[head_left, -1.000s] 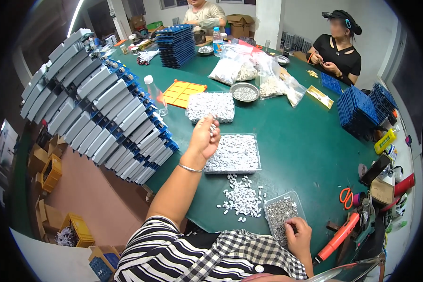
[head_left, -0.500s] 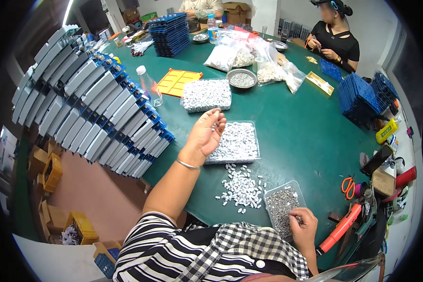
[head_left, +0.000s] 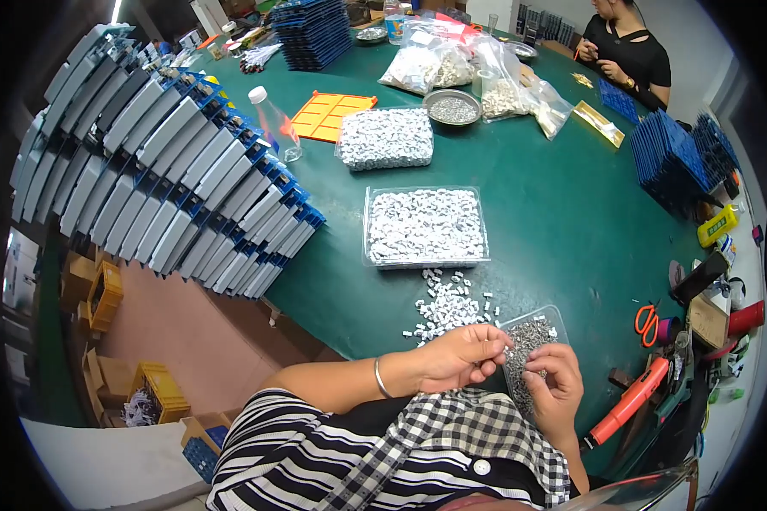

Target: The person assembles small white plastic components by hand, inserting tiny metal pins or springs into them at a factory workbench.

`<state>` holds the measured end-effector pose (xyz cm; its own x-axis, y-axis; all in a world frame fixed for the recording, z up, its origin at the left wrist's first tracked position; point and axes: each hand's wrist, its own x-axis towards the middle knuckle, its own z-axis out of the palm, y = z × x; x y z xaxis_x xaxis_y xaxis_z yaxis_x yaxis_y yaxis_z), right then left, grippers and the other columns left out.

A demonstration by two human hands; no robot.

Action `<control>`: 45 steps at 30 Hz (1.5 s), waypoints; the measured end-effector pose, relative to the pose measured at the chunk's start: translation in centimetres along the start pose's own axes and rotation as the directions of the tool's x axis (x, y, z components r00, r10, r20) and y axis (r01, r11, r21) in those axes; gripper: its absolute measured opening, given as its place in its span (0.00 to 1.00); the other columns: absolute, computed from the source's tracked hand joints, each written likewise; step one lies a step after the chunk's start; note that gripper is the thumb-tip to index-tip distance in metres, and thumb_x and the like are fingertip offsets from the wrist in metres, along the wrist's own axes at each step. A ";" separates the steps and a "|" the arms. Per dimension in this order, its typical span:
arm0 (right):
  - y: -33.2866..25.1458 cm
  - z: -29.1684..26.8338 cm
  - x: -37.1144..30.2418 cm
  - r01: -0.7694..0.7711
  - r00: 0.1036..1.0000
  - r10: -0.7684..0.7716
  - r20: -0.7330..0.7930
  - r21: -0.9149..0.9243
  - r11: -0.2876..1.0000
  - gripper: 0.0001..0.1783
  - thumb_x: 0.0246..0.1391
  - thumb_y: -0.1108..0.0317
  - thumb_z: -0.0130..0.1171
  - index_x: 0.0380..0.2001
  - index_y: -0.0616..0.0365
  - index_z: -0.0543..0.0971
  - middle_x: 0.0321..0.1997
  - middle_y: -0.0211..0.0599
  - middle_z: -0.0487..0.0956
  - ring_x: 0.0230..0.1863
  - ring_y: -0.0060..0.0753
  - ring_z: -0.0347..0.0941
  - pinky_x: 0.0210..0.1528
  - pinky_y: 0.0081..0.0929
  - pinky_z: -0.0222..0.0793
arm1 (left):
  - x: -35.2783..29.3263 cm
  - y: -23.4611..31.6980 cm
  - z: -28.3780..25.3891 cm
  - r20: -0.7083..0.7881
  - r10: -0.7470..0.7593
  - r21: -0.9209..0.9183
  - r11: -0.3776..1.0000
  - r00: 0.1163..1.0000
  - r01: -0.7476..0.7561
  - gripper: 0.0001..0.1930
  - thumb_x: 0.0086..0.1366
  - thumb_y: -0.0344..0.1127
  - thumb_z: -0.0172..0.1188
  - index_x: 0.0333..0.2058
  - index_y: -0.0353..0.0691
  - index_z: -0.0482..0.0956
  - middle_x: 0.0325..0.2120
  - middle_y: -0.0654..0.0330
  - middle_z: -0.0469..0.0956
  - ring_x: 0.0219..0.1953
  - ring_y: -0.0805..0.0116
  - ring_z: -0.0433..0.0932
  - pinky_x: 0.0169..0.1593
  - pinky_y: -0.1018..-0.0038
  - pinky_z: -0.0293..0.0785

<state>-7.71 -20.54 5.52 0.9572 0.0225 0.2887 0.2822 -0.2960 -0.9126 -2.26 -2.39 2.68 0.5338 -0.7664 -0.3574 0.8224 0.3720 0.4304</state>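
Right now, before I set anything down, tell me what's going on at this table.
A person's left hand and right hand are close together at a clear tub of small metal parts; what they hold, if anything, is too small to make out. Just beyond lies a loose pile of white pieces, and past it a clear box full of more. At the far right side of the green table is a co-worker in black.

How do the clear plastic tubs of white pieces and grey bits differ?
The clear plastic tub of white pieces is fully visible; the clear plastic tub of grey bits, partly hidden by the right hand. The white pieces' tub sits straight; the grey bits' tub, angled. Both rest on the green table.
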 end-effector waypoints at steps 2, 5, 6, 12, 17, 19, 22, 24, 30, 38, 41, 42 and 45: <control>0.0 0.1 -0.1 -0.030 0.999 0.030 -0.027 0.015 0.999 0.05 0.39 0.79 0.58 0.24 0.61 0.75 0.33 0.37 0.72 0.36 0.30 0.69 0.39 0.23 0.64 | 0.3 0.2 0.1 0.008 0.022 0.094 0.995 1.000 -0.023 0.07 0.63 0.37 0.49 0.37 0.41 0.70 0.24 0.67 0.71 0.21 0.82 0.68 0.21 0.89 0.65; 0.3 0.2 -0.1 -0.050 0.998 0.051 -0.032 0.035 0.998 0.05 0.40 0.79 0.58 0.24 0.61 0.75 0.34 0.37 0.72 0.36 0.30 0.69 0.39 0.23 0.64 | 0.8 -0.4 0.1 0.000 -0.039 0.115 0.993 0.999 0.038 0.07 0.64 0.37 0.48 0.37 0.41 0.69 0.23 0.67 0.71 0.19 0.83 0.68 0.20 0.89 0.65; 0.4 0.2 -0.3 -0.049 0.999 0.050 -0.017 0.037 0.998 0.04 0.40 0.79 0.58 0.24 0.62 0.75 0.34 0.37 0.72 0.36 0.30 0.69 0.39 0.22 0.64 | 1.0 -0.6 0.1 0.010 -0.048 0.134 0.990 0.999 0.047 0.08 0.65 0.38 0.47 0.38 0.42 0.68 0.23 0.67 0.72 0.18 0.82 0.68 0.19 0.88 0.65; 0.6 0.5 -0.4 -0.195 0.981 0.196 -0.005 0.097 0.976 0.05 0.40 0.78 0.59 0.24 0.63 0.76 0.33 0.37 0.72 0.35 0.30 0.70 0.37 0.22 0.64 | 0.6 -0.7 1.2 0.014 -0.046 0.276 0.960 0.999 0.040 0.07 0.65 0.38 0.45 0.37 0.43 0.66 0.21 0.67 0.70 0.17 0.82 0.65 0.18 0.87 0.62; 0.8 0.5 -0.2 -0.111 0.993 0.109 0.038 0.034 0.993 0.04 0.41 0.79 0.59 0.25 0.63 0.76 0.34 0.36 0.71 0.35 0.25 0.68 0.36 0.19 0.64 | 0.8 -1.0 0.7 -0.003 0.006 0.182 0.983 1.000 -0.006 0.07 0.66 0.38 0.45 0.37 0.43 0.66 0.21 0.67 0.68 0.16 0.82 0.63 0.17 0.87 0.59; 0.9 0.5 -0.3 -0.122 0.991 0.121 0.061 0.024 0.992 0.04 0.42 0.80 0.57 0.25 0.63 0.75 0.35 0.34 0.69 0.35 0.21 0.67 0.35 0.15 0.62 | 0.9 -1.2 0.6 0.030 -0.007 0.234 0.972 1.000 -0.001 0.07 0.66 0.38 0.45 0.37 0.43 0.66 0.21 0.67 0.68 0.16 0.82 0.63 0.17 0.87 0.60; 0.8 0.6 -0.4 -0.180 0.983 0.177 0.048 0.053 0.982 0.04 0.42 0.80 0.58 0.25 0.63 0.75 0.35 0.34 0.69 0.35 0.20 0.67 0.36 0.15 0.62 | 0.9 -1.2 0.8 0.012 0.033 0.281 0.959 0.999 -0.035 0.07 0.65 0.39 0.45 0.36 0.43 0.65 0.20 0.67 0.68 0.15 0.83 0.63 0.16 0.88 0.59; 0.8 0.7 -0.4 -0.209 0.977 0.204 0.057 0.094 0.973 0.05 0.42 0.80 0.58 0.25 0.63 0.74 0.35 0.33 0.69 0.35 0.20 0.66 0.37 0.16 0.62 | 0.8 -1.3 0.8 0.004 0.043 0.313 0.949 0.999 -0.043 0.07 0.65 0.38 0.45 0.36 0.42 0.65 0.20 0.66 0.68 0.15 0.83 0.63 0.16 0.89 0.59; 1.7 1.1 -0.9 -0.389 0.916 0.368 0.158 0.566 0.727 0.13 0.45 0.80 0.58 0.34 0.62 0.67 0.39 0.34 0.68 0.38 0.22 0.67 0.42 0.18 0.64 | 0.8 -1.2 0.6 0.078 0.100 0.420 0.899 0.992 -0.124 0.07 0.65 0.37 0.46 0.36 0.41 0.64 0.21 0.66 0.68 0.16 0.83 0.64 0.17 0.87 0.60; 2.6 1.2 -0.9 -0.444 0.887 0.376 0.269 0.725 0.527 0.15 0.46 0.81 0.56 0.37 0.61 0.65 0.39 0.34 0.67 0.40 0.23 0.67 0.45 0.20 0.64 | 0.7 -1.1 1.5 0.119 0.255 0.666 0.696 0.960 -0.268 0.05 0.64 0.33 0.47 0.34 0.39 0.65 0.21 0.67 0.67 0.18 0.84 0.63 0.21 0.85 0.61; 2.8 1.3 -1.0 -0.453 0.880 0.378 0.288 0.747 0.487 0.16 0.46 0.79 0.57 0.38 0.61 0.65 0.39 0.34 0.68 0.38 0.23 0.68 0.44 0.20 0.65 | 0.8 -1.0 1.4 0.160 0.293 0.710 0.629 0.943 -0.316 0.05 0.64 0.33 0.47 0.33 0.38 0.65 0.21 0.67 0.67 0.18 0.83 0.64 0.21 0.85 0.61; 2.8 1.4 -0.9 -0.449 0.884 0.367 0.291 0.749 0.488 0.16 0.46 0.78 0.58 0.38 0.61 0.65 0.39 0.34 0.69 0.37 0.24 0.69 0.42 0.21 0.65 | 0.7 -0.9 1.5 0.159 0.293 0.709 0.630 0.943 -0.316 0.05 0.64 0.33 0.47 0.33 0.38 0.65 0.21 0.67 0.67 0.18 0.83 0.64 0.21 0.85 0.61; 2.3 1.7 -0.4 -0.440 0.883 0.374 0.285 0.780 0.445 0.14 0.46 0.78 0.58 0.37 0.62 0.68 0.39 0.34 0.69 0.36 0.25 0.69 0.41 0.21 0.66 | 0.7 -0.8 1.8 0.168 0.348 0.679 0.638 0.922 -0.364 0.05 0.64 0.33 0.47 0.35 0.39 0.63 0.21 0.67 0.66 0.18 0.83 0.63 0.21 0.85 0.60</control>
<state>-7.38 -19.60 2.82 0.9688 0.1814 -0.1686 -0.2450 0.6031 -0.7591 -2.94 -4.19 3.57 0.7455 -0.6653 -0.0410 0.1966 0.1608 0.9672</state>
